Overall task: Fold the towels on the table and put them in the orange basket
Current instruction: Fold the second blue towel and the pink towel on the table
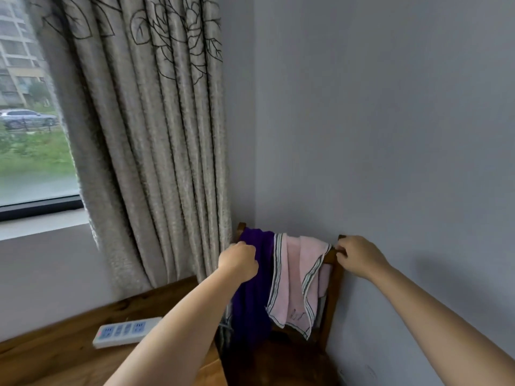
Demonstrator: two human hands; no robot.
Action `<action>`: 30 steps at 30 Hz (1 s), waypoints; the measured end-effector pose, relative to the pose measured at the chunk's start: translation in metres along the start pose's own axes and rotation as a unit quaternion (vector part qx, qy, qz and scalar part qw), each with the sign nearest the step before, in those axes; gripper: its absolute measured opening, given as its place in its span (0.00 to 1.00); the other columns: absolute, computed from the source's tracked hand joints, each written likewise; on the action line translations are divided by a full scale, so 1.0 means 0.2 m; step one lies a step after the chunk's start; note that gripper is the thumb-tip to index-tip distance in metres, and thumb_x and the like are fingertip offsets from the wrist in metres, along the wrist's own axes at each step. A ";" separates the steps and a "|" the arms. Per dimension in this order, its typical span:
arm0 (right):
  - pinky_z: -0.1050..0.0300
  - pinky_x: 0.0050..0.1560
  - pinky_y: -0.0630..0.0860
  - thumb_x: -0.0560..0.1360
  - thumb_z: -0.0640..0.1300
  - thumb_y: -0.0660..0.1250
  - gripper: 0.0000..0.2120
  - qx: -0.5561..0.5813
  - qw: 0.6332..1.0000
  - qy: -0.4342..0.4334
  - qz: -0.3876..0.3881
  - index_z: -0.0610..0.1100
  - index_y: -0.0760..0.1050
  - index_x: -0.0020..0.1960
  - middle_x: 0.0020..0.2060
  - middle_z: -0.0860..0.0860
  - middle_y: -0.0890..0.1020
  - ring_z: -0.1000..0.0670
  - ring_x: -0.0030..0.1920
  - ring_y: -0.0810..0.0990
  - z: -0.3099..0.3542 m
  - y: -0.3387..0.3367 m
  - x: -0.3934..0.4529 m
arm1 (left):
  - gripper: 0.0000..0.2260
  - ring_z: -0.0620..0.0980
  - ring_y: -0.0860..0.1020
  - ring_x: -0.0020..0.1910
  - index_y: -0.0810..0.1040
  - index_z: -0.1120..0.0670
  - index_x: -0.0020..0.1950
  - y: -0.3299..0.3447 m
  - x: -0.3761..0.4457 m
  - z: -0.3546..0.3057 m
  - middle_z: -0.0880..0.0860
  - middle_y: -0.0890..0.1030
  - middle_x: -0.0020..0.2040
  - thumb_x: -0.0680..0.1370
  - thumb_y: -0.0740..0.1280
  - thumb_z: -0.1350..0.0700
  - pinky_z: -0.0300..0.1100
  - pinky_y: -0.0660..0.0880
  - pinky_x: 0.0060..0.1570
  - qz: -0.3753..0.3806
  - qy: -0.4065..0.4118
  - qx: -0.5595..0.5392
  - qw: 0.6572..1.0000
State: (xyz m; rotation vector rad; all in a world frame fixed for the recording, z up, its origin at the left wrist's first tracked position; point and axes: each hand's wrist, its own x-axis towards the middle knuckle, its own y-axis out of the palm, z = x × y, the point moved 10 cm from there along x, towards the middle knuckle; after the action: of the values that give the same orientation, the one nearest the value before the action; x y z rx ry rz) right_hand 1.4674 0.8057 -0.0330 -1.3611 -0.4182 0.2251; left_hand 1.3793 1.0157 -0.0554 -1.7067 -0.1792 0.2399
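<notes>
Worktop (83, 355), near left: carrying no towel in view. Chair (333, 288), right corner: purple towel (256, 302) and pink towel (295, 274) hanging unfolded over its back. Left hand (238, 264) is gripping the purple towel; right hand (359, 256) is clamping the chair rail. Orange basket not showing; folding seemingly not begun.

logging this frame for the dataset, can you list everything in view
purple towel: 1, deep purple, draped over chair back, left side
pink towel: 1, pink with striped border, draped over chair back, right of the purple one
chair: 1, dark wood, in the room corner
power strip: 1, white and blue, on the table
table: 1, brown wood, lower left
curtain: 1, beige, leaf pattern, beside window
window: 1, far left
left hand: 1, grips purple towel
right hand: 1, grips chair's top rail
</notes>
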 end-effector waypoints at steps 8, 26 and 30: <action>0.57 0.54 0.73 0.72 0.36 0.60 0.15 -0.043 0.995 -0.030 0.085 0.43 0.79 0.55 0.56 0.44 0.80 0.44 0.58 0.77 -0.13 0.35 0.44 | 0.13 0.55 0.75 0.59 0.76 0.59 0.59 0.20 0.59 -0.13 0.56 0.77 0.60 0.81 0.55 0.56 0.45 0.73 0.51 0.019 -0.002 -0.004 1.000; 0.54 0.67 0.57 0.75 0.52 0.63 0.19 -0.001 0.995 -0.059 0.078 0.45 0.74 0.63 0.64 0.46 0.73 0.48 0.68 0.66 -0.18 0.76 0.82 | 0.13 0.55 0.74 0.61 0.76 0.63 0.58 0.54 1.12 -0.31 0.61 0.75 0.62 0.80 0.54 0.65 0.43 0.71 0.59 0.092 -0.030 0.012 0.995; 0.51 0.62 0.56 0.75 0.48 0.64 0.13 0.028 0.995 -0.064 0.071 0.45 0.80 0.56 0.56 0.45 0.78 0.48 0.64 0.70 -0.18 0.76 0.83 | 0.13 0.55 0.75 0.61 0.76 0.62 0.59 0.51 1.11 -0.33 0.60 0.77 0.61 0.79 0.55 0.67 0.44 0.73 0.58 0.099 -0.043 0.048 0.993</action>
State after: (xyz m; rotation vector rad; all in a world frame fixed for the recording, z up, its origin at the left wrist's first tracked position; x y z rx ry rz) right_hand 1.6453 0.8699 -0.1606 -1.3264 -0.4193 0.4411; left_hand 1.6091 0.9947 -0.1596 -1.6195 -0.0605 0.4631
